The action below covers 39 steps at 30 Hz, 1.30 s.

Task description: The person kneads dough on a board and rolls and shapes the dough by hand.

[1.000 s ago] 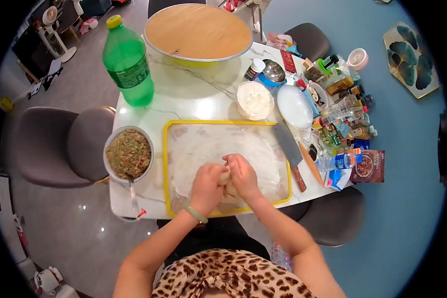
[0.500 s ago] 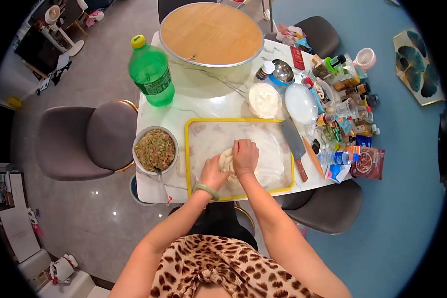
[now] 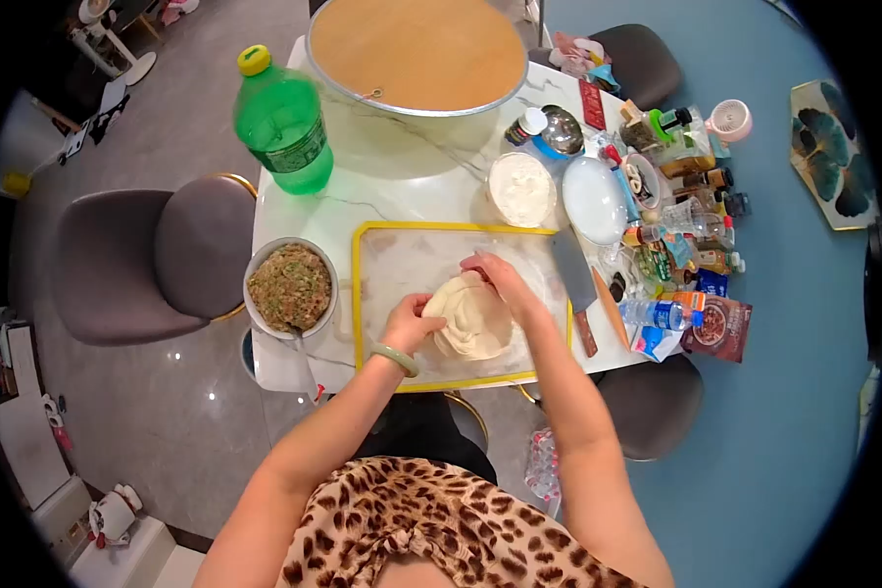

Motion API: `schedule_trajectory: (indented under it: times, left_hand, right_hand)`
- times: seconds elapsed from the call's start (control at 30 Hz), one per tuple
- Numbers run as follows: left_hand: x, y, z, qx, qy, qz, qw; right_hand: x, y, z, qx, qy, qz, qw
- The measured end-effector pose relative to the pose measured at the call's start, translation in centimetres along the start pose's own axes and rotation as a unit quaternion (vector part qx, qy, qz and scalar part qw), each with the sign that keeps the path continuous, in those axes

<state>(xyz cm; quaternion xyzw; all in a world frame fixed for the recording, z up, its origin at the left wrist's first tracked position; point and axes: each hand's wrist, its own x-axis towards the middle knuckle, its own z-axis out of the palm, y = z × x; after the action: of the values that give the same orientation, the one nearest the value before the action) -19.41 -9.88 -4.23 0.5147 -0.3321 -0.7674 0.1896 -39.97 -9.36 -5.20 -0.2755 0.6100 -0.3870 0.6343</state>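
Observation:
A round of pale dough point(image 3: 472, 323) with coiled folds on top sits on a floured mat with a yellow border point(image 3: 361, 294). My left hand point(image 3: 409, 321), with a pale green bangle at the wrist, grips the dough's left edge between thumb and fingers. Curled over the far right edge of the dough is my right hand point(image 3: 498, 277), its fingertips partly hidden. A bowl of minced filling point(image 3: 290, 287) with a spoon handle sticking out stands left of the mat. On the mat's right border lies a cleaver point(image 3: 578, 289).
Behind the mat stand a tub of flour point(image 3: 521, 189), a white plate point(image 3: 595, 201) and a large round wooden-topped board point(image 3: 416, 54). A green bottle point(image 3: 284, 122) is at back left. Bottles and packets point(image 3: 696, 235) crowd the right side beside a wooden rolling pin point(image 3: 611, 304).
My right hand has moved off the dough's middle to its far right edge, so more of the folded top shows. My left hand stays at the left edge. The camera view has shifted slightly.

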Motion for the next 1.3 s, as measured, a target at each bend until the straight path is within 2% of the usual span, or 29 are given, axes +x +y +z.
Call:
schedule_trajectory:
  times: [0.03, 0.07, 0.1, 0.13, 0.17, 0.23, 0.27, 0.3, 0.33, 0.4, 0.43, 0.5, 0.53, 0.57, 0.6, 0.67, 0.7, 0.77, 0.8, 0.83, 0.9, 0.93, 0.97, 1.03, 1.1, 1.2, 1.23, 1.3]
  left_hand:
    - [0.1, 0.1, 0.2, 0.001, -0.004, 0.002, 1.0]
    - [0.4, 0.3, 0.4, 0.043, -0.027, 0.045, 0.998]
    - [0.6, 0.4, 0.5, 0.085, -0.048, 0.087, 0.991]
    - [0.0, 1.2, 1.0, 0.08, -0.073, 0.106, 0.988]
    - [-0.5, 1.6, 1.6, 0.081, -0.073, 0.107, 0.988]
    - [-0.8, 1.8, 2.3, 0.162, -0.093, 0.228, 0.955]
    - [-0.2, 0.9, 1.9, 0.145, -0.134, 0.236, 0.952]
    - [-0.2, 0.6, 1.3, 0.146, -0.135, 0.233, 0.952]
    - [0.1, 0.4, 0.7, 0.06, -0.136, 0.195, 0.97]
    - [0.2, 0.1, 0.3, -0.028, -0.137, 0.154, 0.978]
    - [0.1, 0.3, 0.3, 0.147, -0.123, 0.221, 0.956]
    - [-0.1, 0.2, 0.7, 0.315, -0.099, 0.277, 0.902]
    - [0.1, 0.1, 1.8, 0.357, -0.126, 0.314, 0.871]
    - [0.6, 0.0, 2.9, 0.376, -0.139, 0.334, 0.853]
    - [1.2, -0.3, 3.9, 0.393, -0.152, 0.355, 0.835]
    - [2.8, -1.6, 5.4, 0.368, -0.151, 0.358, 0.845]
    - [3.0, -1.8, 5.9, 0.359, -0.153, 0.357, 0.849]
    - [3.1, -2.5, 6.0, 0.341, -0.165, 0.334, 0.863]
    - [3.1, -2.5, 6.0, 0.337, -0.171, 0.327, 0.866]
    - [2.9, -2.2, 6.0, 0.375, -0.156, 0.35, 0.844]
    - [2.9, -1.8, 6.1, 0.412, -0.141, 0.382, 0.816]
    - [2.9, -2.0, 6.0, 0.42, -0.134, 0.373, 0.816]
    - [2.8, -2.2, 6.0, 0.428, -0.127, 0.363, 0.818]
    - [2.4, -2.1, 6.2, 0.449, -0.114, 0.354, 0.812]
    - [2.0, -2.4, 6.5, 0.469, -0.097, 0.335, 0.811]
    - [1.5, -2.4, 7.2, 0.463, -0.069, 0.369, 0.803]
    - [1.2, -2.1, 7.3, 0.458, -0.101, 0.337, 0.816]
    - [1.2, -2.2, 7.0, 0.453, -0.128, 0.303, 0.829]
  right_hand:
    - [-1.2, -1.4, -0.1, -0.001, 0.004, -0.003, 1.0]
    - [-2.5, -2.8, -0.2, -0.164, -0.035, -0.074, 0.983]
    - [-3.7, -4.1, 0.2, -0.322, -0.074, -0.142, 0.933]
    - [-4.5, -4.9, 0.8, -0.343, -0.115, -0.162, 0.918]
    - [-5.2, -5.4, 1.6, -0.343, -0.114, -0.163, 0.918]
    - [-6.1, -6.1, 3.6, -0.573, -0.123, -0.252, 0.77]
    - [-6.6, -6.4, 4.6, -0.567, -0.101, -0.222, 0.787]
    - [-7.1, -6.6, 4.8, -0.566, -0.101, -0.221, 0.788]
    - [-7.4, -6.9, 5.0, -0.564, -0.083, -0.201, 0.796]
    - [-7.7, -6.4, 4.4, -0.565, -0.064, -0.18, 0.803]
    - [-7.6, -5.6, 3.4, -0.57, -0.061, -0.19, 0.797]
    - [-7.5, -4.3, 2.2, -0.575, -0.065, -0.199, 0.791]
    - [-7.5, -4.0, 1.8, -0.509, -0.059, -0.223, 0.829]
    - [-7.5, -3.8, 1.4, -0.441, -0.052, -0.245, 0.862]
    - [-7.7, -3.6, 1.1, -0.445, -0.052, -0.246, 0.86]
    - [-8.7, -3.1, 0.7, -0.432, -0.033, -0.286, 0.855]
    - [-9.2, -3.0, 0.2, -0.432, -0.032, -0.281, 0.856]
    - [-10.3, -3.1, -1.0, -0.486, 0.048, -0.279, 0.827]
    - [-9.9, -2.3, -2.4, -0.482, 0.046, -0.279, 0.829]
    - [-9.6, -1.2, -3.3, -0.481, 0.054, -0.28, 0.829]
    - [-9.0, -0.2, -4.5, -0.372, 0.027, -0.196, 0.907]
    - [-9.0, -0.1, -4.8, -0.356, 0.021, -0.134, 0.924]
    - [-9.2, 0.1, -5.0, -0.358, 0.024, -0.137, 0.924]
    - [-9.5, -1.1, -4.3, -0.466, 0.021, -0.186, 0.865]
    - [-10.6, -3.2, -2.4, -0.486, 0.005, -0.178, 0.855]
    - [-9.6, -4.2, -0.2, -0.583, 0.029, -0.21, 0.784]
    - [-8.6, -4.0, 0.0, -0.591, -0.006, -0.126, 0.797]
    - [-7.3, -4.0, -0.3, -0.594, -0.046, -0.043, 0.802]
